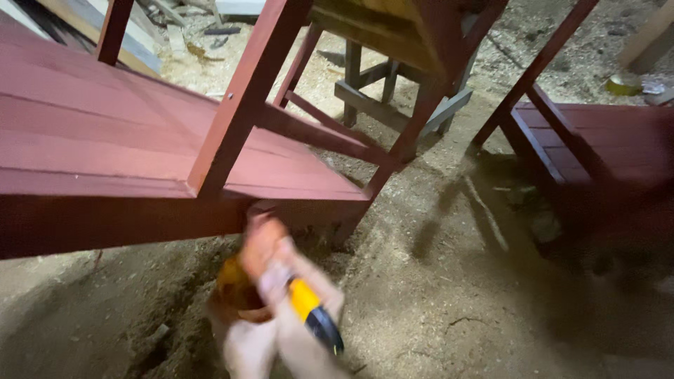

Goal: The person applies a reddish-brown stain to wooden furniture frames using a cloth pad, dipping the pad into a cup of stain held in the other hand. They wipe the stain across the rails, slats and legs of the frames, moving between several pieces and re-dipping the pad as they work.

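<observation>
The red-painted bench fills the left of the view, inverted, with its legs pointing up; this presents the underside and the front rail for work. Just below that rail, the hand is clenched around a yellow-and-black tool. Motion blur prevents telling which hand it is, or whether a second hand is involved. The tool's long axis runs diagonally: the working end points up-left toward the rail, and the black end points down-right toward the sawdust-covered floor. A second red bench stands well apart at the right.
</observation>
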### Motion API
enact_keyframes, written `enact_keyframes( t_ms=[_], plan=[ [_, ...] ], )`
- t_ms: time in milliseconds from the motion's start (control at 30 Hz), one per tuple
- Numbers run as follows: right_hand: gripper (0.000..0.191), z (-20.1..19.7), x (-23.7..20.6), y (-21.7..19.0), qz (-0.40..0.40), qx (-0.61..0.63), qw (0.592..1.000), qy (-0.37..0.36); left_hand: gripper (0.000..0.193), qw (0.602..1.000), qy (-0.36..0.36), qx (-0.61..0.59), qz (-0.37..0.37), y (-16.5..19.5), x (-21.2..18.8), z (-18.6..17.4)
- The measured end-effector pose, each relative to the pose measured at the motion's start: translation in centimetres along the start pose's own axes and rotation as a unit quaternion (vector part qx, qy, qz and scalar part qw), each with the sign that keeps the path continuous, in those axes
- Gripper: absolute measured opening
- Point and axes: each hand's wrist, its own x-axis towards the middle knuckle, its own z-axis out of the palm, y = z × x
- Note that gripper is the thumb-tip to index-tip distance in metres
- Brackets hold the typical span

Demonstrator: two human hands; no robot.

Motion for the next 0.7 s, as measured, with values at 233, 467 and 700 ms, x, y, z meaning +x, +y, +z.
enact_keyframes(
  t_ms=[233, 467, 700],
  plan=[
    [0.047, -5.4, 3.7, -0.1, 0.008, -0.096, 0.994, -0.053, 0.112, 0.961, 0.07, -0.14, 0.228, 0.3, -0.7, 0.1],
    [0.042, -12.4, 9.3, 6.5, -0.015, -0.087, 0.995, 0.048, 0.104, 0.97, 0.071, -0.03, 0.231, 0.1, -1.0, -0.2],
    [0.041, -16.0, 12.4, 6.0, 0.114, -0.06, 0.948, 0.291, 0.078, 0.993, -0.074, 0.045, 0.074, 0.2, -0.5, -1.0]
  ],
)
